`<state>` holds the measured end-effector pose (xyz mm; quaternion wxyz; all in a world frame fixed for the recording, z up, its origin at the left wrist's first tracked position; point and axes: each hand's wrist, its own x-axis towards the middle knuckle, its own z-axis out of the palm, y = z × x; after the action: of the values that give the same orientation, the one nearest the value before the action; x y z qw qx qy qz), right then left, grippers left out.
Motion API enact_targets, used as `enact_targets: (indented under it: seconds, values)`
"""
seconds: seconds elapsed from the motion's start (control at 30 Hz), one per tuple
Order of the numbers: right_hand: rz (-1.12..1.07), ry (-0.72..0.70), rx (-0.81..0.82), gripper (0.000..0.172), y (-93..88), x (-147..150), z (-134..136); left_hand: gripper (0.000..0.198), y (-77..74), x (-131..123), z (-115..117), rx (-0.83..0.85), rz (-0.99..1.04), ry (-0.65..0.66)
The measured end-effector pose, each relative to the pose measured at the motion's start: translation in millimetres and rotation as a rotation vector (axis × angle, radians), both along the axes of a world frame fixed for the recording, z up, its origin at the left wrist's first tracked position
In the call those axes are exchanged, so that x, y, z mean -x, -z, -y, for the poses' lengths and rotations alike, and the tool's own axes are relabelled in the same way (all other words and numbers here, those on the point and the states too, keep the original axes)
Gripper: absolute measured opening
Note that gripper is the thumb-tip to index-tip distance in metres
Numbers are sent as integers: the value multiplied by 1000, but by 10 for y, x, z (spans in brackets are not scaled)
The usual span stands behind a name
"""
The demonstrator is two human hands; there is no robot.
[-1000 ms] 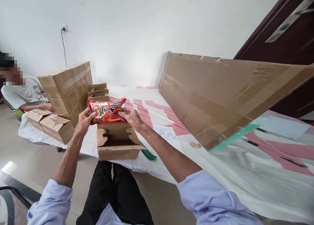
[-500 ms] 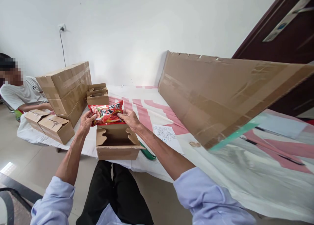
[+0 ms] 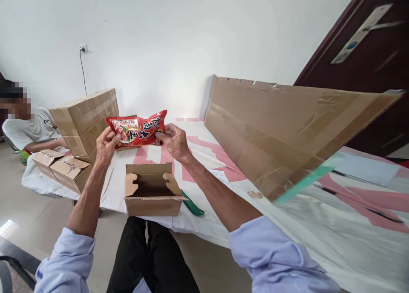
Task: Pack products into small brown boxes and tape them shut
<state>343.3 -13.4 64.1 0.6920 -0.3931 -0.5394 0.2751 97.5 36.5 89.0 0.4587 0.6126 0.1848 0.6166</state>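
A shiny red food packet (image 3: 137, 130) with dark lettering and a food picture hangs in the air between my hands. My left hand (image 3: 107, 145) pinches its left end, thumb on the front. At the right end, my right hand (image 3: 174, 140) grips it the same way. Below and nearer to me, an open cardboard box (image 3: 154, 207) stands at the table edge with its flaps up; the inside looks dark. Just right of the box lies a green-handled tool (image 3: 193, 204), whose kind I cannot make out.
Taped cardboard boxes (image 3: 86, 114) are stacked at the left, with smaller closed boxes (image 3: 68, 169) before them. A person (image 3: 30, 129) sits beyond these. A large cardboard panel (image 3: 275, 127) leans at the right. A drawn-on paper (image 3: 222, 177) lies partly behind my right arm.
Both hands have lifted the red packet higher and away from the open box. It now covers most of the small open boxes behind it. The view has shifted slightly.
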Motion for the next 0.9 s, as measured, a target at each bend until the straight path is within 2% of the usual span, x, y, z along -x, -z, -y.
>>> enact_targets:
  seconds: [0.17,0.23,0.3,0.37,0.47,0.57,0.67,0.77,0.83,0.9]
  values:
    - [38,-6,-64,46,-101,-50,42,60,-160,7,81,-147,-22,-62]
    - [53,-14,-45,46,-57,-64,-13,58,-137,6,55,-168,-47,-33]
    - [56,-13,-23,46,37,-70,-99,56,-49,8,-18,-142,-86,7]
    - [67,-26,19,46,165,-88,-182,55,96,22,-130,-60,-135,19]
    - [169,-77,146,45,375,-214,-214,47,372,82,-334,71,-165,-30]
    - [353,-174,354,57,572,-487,-81,39,677,187,-533,145,-138,-100]
    - [476,-345,619,73,785,-747,152,37,999,282,-708,234,-130,-163]
    - [516,-474,784,63,1058,-813,337,37,1303,293,-881,324,-152,-229]
    - [468,-487,789,54,1248,-762,376,34,1458,231,-1026,370,-177,-272]
    - [388,-442,745,51,1395,-693,329,28,1545,124,-1208,399,-206,-302]
